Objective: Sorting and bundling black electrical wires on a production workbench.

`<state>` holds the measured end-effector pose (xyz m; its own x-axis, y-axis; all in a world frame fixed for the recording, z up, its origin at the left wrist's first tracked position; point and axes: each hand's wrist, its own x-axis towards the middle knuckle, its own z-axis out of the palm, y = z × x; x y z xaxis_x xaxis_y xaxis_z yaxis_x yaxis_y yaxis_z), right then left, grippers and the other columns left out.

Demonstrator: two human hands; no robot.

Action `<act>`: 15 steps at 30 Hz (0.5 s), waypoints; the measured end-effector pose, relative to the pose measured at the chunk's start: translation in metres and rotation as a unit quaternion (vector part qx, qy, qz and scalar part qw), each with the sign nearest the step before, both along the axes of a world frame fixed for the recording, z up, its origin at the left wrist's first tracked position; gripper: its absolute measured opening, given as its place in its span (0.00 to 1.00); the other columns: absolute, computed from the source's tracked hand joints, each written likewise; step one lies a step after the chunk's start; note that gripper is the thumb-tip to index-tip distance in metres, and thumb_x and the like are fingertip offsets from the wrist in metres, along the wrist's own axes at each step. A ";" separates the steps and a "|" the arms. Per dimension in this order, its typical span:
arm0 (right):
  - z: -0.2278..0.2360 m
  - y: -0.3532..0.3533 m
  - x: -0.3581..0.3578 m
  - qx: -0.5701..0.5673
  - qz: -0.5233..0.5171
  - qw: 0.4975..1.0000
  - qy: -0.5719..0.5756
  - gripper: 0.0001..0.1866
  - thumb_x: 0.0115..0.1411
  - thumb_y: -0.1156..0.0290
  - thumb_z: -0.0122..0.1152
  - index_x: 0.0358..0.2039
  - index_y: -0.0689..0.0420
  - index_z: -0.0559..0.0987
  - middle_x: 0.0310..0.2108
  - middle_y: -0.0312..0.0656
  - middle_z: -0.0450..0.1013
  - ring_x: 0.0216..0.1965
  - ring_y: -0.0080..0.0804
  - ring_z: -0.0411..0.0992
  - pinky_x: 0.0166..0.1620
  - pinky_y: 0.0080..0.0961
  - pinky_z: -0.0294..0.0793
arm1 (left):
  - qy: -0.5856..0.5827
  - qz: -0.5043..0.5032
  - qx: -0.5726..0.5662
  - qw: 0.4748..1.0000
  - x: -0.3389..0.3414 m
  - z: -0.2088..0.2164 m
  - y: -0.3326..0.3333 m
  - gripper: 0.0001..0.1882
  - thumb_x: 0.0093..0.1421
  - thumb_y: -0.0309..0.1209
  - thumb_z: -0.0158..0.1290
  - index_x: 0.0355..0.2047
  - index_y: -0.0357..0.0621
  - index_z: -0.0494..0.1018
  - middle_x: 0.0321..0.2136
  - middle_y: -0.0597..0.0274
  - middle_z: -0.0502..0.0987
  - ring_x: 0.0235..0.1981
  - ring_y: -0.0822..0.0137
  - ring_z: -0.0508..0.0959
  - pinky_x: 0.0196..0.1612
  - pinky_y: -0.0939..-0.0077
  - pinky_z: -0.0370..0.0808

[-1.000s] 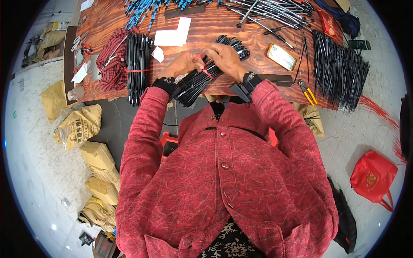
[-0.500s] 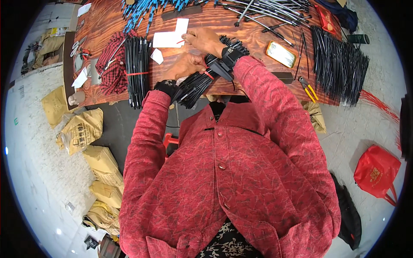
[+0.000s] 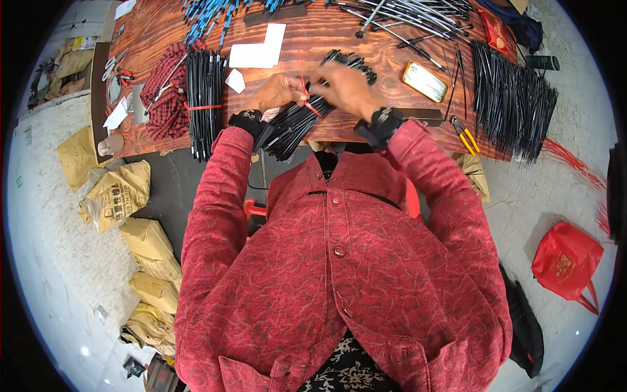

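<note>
On the table in front of me a bundle of thin black rods [image 3: 292, 132] lies aslant. A red tie [image 3: 311, 108] runs around it, with an end standing up. My left hand [image 3: 279, 92] is closed at the bundle's left side, thumb and fingers pinching the red tie. Over the bundle, close beside the tie, is my right hand [image 3: 349, 87]; motion smears its fingers, so whether they hold the tie's other end cannot be told. To the left lies a second black rod bundle [image 3: 204, 124] with a red tie around it.
Loose black rods [image 3: 513, 98] hang over the table's right edge, near yellow-handled pliers [image 3: 465, 136] and a phone [image 3: 425, 82]. White paper [image 3: 256, 56], a checked cloth [image 3: 171, 98] and scissors [image 3: 113, 64] lie left. Blue rods [image 3: 219, 19] and metal rods [image 3: 418, 23] lie far back.
My right hand has moved from the white paper back toward me and right, over the bundle. The red tie's end now stands up by my left hand, which stays at the bundle.
</note>
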<state>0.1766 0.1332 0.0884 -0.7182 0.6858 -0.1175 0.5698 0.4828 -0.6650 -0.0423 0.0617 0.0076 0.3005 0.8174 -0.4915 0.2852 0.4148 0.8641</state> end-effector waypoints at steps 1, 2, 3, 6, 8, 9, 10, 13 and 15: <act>-0.015 -0.012 0.002 0.023 0.023 0.999 0.008 0.14 0.58 0.56 0.63 0.38 0.51 0.82 0.37 0.40 0.76 0.41 0.44 0.76 0.42 0.38 0.75 | -0.002 -0.004 0.005 1.000 0.001 0.002 0.003 0.03 0.56 0.27 0.59 0.29 0.42 0.81 0.22 0.71 0.79 0.22 0.81 0.72 0.25 0.82 0.66; -0.024 -0.021 0.002 0.044 0.049 0.998 0.017 0.12 0.57 0.57 0.63 0.37 0.49 0.83 0.35 0.39 0.76 0.39 0.44 0.76 0.40 0.38 0.75 | -0.002 -0.005 0.004 1.000 0.002 0.002 0.004 0.03 0.56 0.27 0.59 0.29 0.42 0.81 0.22 0.71 0.79 0.22 0.81 0.72 0.25 0.82 0.66; -0.033 -0.023 0.004 0.043 0.048 0.998 0.018 0.12 0.57 0.57 0.63 0.37 0.49 0.83 0.35 0.39 0.76 0.39 0.44 0.76 0.40 0.38 0.75 | -0.007 -0.004 0.008 1.000 0.002 0.002 0.004 0.03 0.56 0.27 0.59 0.29 0.42 0.81 0.22 0.71 0.79 0.22 0.81 0.72 0.25 0.82 0.66; -0.042 -0.025 0.004 0.041 -0.005 0.999 0.015 0.10 0.57 0.60 0.64 0.34 0.50 0.84 0.32 0.38 0.76 0.35 0.43 0.77 0.37 0.38 0.75 | -0.019 -0.001 0.015 1.000 0.003 0.008 0.005 0.03 0.56 0.27 0.59 0.29 0.42 0.80 0.22 0.71 0.79 0.21 0.81 0.71 0.24 0.82 0.65; -0.047 -0.027 0.006 0.041 -0.018 0.999 0.028 0.09 0.56 0.60 0.64 0.33 0.50 0.84 0.31 0.39 0.77 0.34 0.43 0.77 0.37 0.38 0.75 | 0.013 -0.007 -0.038 0.999 0.002 0.013 0.009 0.03 0.58 0.27 0.59 0.30 0.41 0.80 0.24 0.69 0.80 0.27 0.79 0.75 0.35 0.80 0.70; -0.046 -0.029 0.006 0.042 -0.028 0.998 0.042 0.09 0.56 0.61 0.64 0.32 0.50 0.85 0.31 0.40 0.77 0.33 0.44 0.77 0.36 0.39 0.75 | 0.029 -0.008 -0.064 0.997 0.001 0.014 0.009 0.03 0.58 0.26 0.60 0.31 0.40 0.80 0.25 0.69 0.80 0.31 0.78 0.76 0.40 0.79 0.73; -0.045 -0.030 0.005 0.043 -0.037 0.997 0.057 0.09 0.55 0.61 0.64 0.32 0.50 0.85 0.30 0.41 0.77 0.33 0.45 0.76 0.36 0.40 0.75 | 0.029 -0.006 -0.065 0.997 0.000 0.010 0.007 0.03 0.58 0.26 0.60 0.31 0.40 0.80 0.25 0.69 0.80 0.31 0.78 0.76 0.40 0.79 0.73; -0.041 -0.037 -0.003 0.040 -0.034 0.997 0.062 0.09 0.56 0.60 0.64 0.30 0.50 0.85 0.30 0.40 0.77 0.32 0.45 0.76 0.35 0.40 0.75 | 0.002 0.005 -0.018 1.000 -0.005 -0.004 0.002 0.03 0.55 0.26 0.60 0.30 0.43 0.81 0.23 0.71 0.80 0.21 0.81 0.72 0.24 0.81 0.66; -0.041 -0.038 -0.003 0.039 -0.037 0.997 0.063 0.09 0.56 0.59 0.63 0.30 0.49 0.85 0.30 0.40 0.77 0.31 0.44 0.76 0.35 0.40 0.75 | 0.004 0.003 -0.020 1.000 -0.002 0.001 0.003 0.03 0.55 0.27 0.60 0.30 0.43 0.81 0.23 0.71 0.80 0.21 0.81 0.72 0.25 0.82 0.67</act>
